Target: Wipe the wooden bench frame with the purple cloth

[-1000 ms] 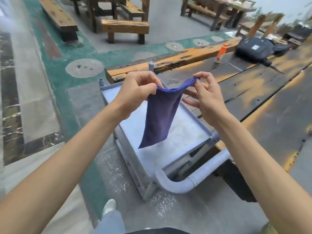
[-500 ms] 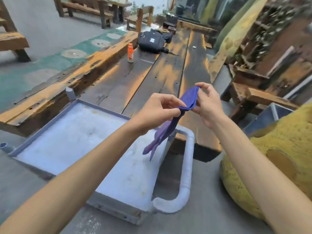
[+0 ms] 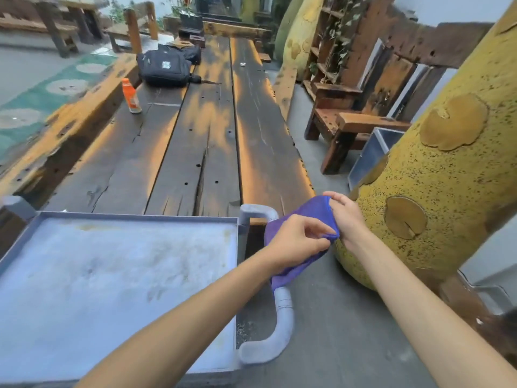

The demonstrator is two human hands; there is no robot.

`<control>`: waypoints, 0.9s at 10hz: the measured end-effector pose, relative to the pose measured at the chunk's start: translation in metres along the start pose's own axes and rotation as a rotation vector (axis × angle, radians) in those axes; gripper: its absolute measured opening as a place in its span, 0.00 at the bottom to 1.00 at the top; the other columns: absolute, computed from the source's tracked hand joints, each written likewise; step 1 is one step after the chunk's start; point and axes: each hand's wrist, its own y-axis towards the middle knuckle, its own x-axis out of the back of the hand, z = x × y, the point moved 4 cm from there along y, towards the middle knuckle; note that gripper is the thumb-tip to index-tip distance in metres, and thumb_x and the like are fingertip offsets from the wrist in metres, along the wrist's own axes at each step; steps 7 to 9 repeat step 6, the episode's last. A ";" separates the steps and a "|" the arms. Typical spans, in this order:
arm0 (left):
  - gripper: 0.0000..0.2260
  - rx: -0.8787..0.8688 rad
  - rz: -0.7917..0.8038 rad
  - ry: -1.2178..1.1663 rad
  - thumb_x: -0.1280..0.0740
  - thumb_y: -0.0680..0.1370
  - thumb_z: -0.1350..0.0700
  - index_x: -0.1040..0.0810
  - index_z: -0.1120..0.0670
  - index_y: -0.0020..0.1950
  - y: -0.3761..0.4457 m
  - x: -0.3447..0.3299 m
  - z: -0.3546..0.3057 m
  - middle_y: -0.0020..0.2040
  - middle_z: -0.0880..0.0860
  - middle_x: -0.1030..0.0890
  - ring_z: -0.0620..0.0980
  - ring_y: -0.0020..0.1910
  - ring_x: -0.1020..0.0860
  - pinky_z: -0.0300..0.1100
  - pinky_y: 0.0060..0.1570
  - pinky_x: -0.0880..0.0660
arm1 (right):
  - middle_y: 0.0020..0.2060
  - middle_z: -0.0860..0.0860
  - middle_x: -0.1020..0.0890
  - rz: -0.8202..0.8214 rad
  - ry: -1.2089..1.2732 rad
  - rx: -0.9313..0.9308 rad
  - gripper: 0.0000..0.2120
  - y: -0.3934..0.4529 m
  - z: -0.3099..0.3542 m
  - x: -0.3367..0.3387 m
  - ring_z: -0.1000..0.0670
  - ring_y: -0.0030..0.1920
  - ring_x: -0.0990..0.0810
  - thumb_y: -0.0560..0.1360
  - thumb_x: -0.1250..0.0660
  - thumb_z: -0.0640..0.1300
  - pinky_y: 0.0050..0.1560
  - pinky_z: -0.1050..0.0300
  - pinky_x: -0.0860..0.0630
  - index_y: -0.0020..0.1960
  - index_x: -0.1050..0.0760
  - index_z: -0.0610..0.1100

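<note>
Cloth partly hidden behind left hand; tray cut off at left and bottom edges (label on bottle too blurred to read).

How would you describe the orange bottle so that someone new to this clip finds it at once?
Start from the long dark wooden table running away from the camera. Along its left side, nearer than the black bag, the orange bottle stands upright on the planks. It is the only bright orange, slim thing there, with a pale base.

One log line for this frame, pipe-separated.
phase: pre-wipe | left hand: pinches purple cloth | right hand: pinches cloth | wooden bench: untouched
</note>
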 end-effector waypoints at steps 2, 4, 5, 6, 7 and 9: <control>0.10 0.132 0.156 0.261 0.31 0.73 0.62 0.13 0.58 0.51 0.035 -0.079 0.055 0.42 0.56 0.14 0.47 0.36 0.21 0.38 0.46 0.22 | 0.59 0.44 0.17 -0.015 0.216 -0.352 0.13 0.025 -0.093 0.046 0.46 0.61 0.20 0.81 0.36 0.44 0.54 0.51 0.21 0.63 0.20 0.43; 0.10 0.219 0.343 0.620 0.35 0.75 0.62 0.15 0.55 0.51 0.052 -0.112 0.110 0.51 0.57 0.14 0.61 0.56 0.19 0.49 0.55 0.22 | 0.61 0.49 0.16 0.113 0.264 -0.524 0.17 0.031 -0.161 0.057 0.49 0.62 0.19 0.82 0.39 0.51 0.51 0.52 0.23 0.67 0.22 0.49; 0.11 0.204 0.392 0.739 0.35 0.75 0.61 0.15 0.54 0.52 0.057 -0.105 0.123 0.53 0.58 0.14 0.61 0.57 0.19 0.50 0.57 0.22 | 0.61 0.49 0.15 0.133 0.227 -0.530 0.16 0.024 -0.161 0.057 0.48 0.62 0.18 0.82 0.39 0.51 0.54 0.51 0.22 0.66 0.21 0.49; 0.12 0.183 0.417 0.723 0.37 0.75 0.59 0.15 0.56 0.52 0.062 -0.100 0.121 0.52 0.58 0.14 0.62 0.55 0.18 0.50 0.56 0.22 | 0.59 0.48 0.14 0.098 0.175 -0.487 0.13 0.014 -0.165 0.066 0.48 0.58 0.16 0.83 0.39 0.49 0.52 0.51 0.21 0.62 0.19 0.48; 0.12 0.183 0.417 0.723 0.37 0.75 0.59 0.15 0.56 0.52 0.062 -0.100 0.121 0.52 0.58 0.14 0.62 0.55 0.18 0.50 0.56 0.22 | 0.59 0.48 0.14 0.098 0.175 -0.487 0.13 0.014 -0.165 0.066 0.48 0.58 0.16 0.83 0.39 0.49 0.52 0.51 0.21 0.62 0.19 0.48; 0.12 0.183 0.417 0.723 0.37 0.75 0.59 0.15 0.56 0.52 0.062 -0.100 0.121 0.52 0.58 0.14 0.62 0.55 0.18 0.50 0.56 0.22 | 0.59 0.48 0.14 0.098 0.175 -0.487 0.13 0.014 -0.165 0.066 0.48 0.58 0.16 0.83 0.39 0.49 0.52 0.51 0.21 0.62 0.19 0.48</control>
